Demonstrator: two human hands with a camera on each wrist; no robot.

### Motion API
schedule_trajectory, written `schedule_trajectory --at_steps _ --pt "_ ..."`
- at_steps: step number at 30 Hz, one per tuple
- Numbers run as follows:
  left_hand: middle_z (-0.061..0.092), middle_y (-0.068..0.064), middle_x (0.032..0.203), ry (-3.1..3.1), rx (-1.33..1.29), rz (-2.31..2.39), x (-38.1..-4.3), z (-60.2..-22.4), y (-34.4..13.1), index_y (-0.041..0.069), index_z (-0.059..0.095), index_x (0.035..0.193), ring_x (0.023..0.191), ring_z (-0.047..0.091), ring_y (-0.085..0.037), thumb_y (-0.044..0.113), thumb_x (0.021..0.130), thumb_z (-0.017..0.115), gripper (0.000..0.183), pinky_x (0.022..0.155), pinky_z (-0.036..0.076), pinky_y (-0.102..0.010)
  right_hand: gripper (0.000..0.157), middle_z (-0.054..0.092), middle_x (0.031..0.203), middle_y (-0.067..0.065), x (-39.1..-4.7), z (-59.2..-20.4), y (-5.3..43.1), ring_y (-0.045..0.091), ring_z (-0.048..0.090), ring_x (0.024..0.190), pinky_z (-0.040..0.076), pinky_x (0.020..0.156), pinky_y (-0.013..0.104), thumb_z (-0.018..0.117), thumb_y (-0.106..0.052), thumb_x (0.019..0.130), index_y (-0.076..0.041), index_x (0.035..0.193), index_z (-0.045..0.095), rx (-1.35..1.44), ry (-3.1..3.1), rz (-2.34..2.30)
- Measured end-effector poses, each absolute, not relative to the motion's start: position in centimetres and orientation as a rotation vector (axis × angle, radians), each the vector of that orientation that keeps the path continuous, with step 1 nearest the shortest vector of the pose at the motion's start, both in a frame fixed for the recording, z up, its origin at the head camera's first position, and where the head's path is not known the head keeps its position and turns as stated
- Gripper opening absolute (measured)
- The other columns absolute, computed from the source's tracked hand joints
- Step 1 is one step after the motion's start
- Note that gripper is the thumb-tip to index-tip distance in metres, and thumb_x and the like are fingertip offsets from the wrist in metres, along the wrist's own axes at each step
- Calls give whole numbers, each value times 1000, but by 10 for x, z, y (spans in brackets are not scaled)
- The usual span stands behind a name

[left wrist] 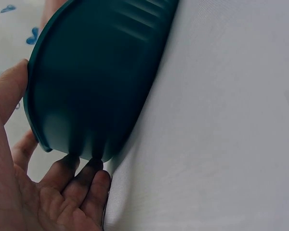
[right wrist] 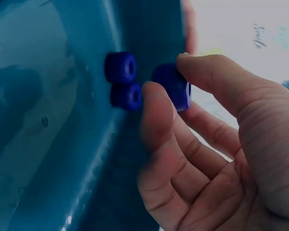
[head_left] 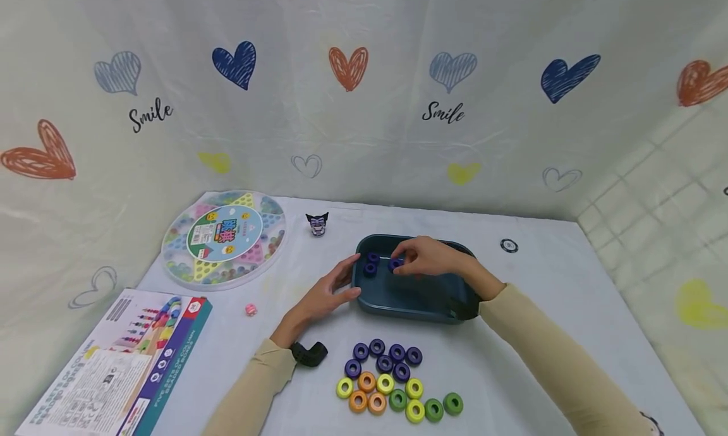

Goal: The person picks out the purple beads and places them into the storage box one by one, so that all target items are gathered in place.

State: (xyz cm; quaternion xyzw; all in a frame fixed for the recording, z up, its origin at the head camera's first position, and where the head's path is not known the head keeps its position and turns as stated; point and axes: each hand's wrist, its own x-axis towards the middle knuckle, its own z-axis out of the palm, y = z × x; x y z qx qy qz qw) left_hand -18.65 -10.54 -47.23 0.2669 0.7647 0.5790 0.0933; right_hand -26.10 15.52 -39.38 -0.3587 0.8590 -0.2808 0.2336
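My right hand (head_left: 429, 256) is over the dark teal tray (head_left: 398, 311), pinching a purple-blue bead (right wrist: 171, 86) between thumb and fingertips. Two more purple-blue beads (right wrist: 120, 67) sit side by side on the tray floor near its left end, just beyond the pinched one in the right wrist view. At the tray's left end is my left hand (head_left: 327, 290), thumb and fingers spread. In the left wrist view its thumb (left wrist: 12, 89) touches the rim and its fingertips rest against the tray's outer wall.
In front of the tray lie loose ring beads: purple (head_left: 384, 363), orange (head_left: 358, 401), yellow (head_left: 415, 412) and green (head_left: 434, 411). To the left are a boxed toy set (head_left: 114, 366), a round board game (head_left: 224, 240) and a pink bead (head_left: 251, 309). A small figurine (head_left: 317, 224) and a black-and-white disc (head_left: 509, 246) lie farther back.
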Motion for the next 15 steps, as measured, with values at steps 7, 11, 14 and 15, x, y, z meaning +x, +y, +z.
schedule_trajectory --at_steps 7,11,14,15 --pt "20 -9 148 2268 764 1684 -187 -472 -106 14 17 145 130 29 -21 19 90 55 66 104 27 -41 33 62 66 -3 -275 -412 129 12 60 52 50 53 26 64 -23 84 -3 110 58 -1004 2302 -632" --pt "20 -8 148 2278 775 1693 -189 -477 -106 15 18 145 129 31 -22 20 90 56 66 104 29 -40 30 63 69 -1 -277 -415 118 14 62 55 51 56 26 64 -21 84 -3 107 58 -917 2240 -573" --pt "21 -6 147 2292 782 1718 -194 -489 -106 19 19 144 129 32 -21 22 90 56 67 103 29 -40 27 63 70 2 -278 -416 112 17 62 56 51 56 27 65 -19 84 -3 105 59 -857 2217 -540" --pt "22 -5 147 2303 779 1720 -196 -493 -107 21 19 144 129 32 -20 23 90 57 67 103 30 -39 27 63 71 3 -278 -416 111 18 63 57 52 56 28 65 -19 83 -3 104 59 -835 2214 -533"
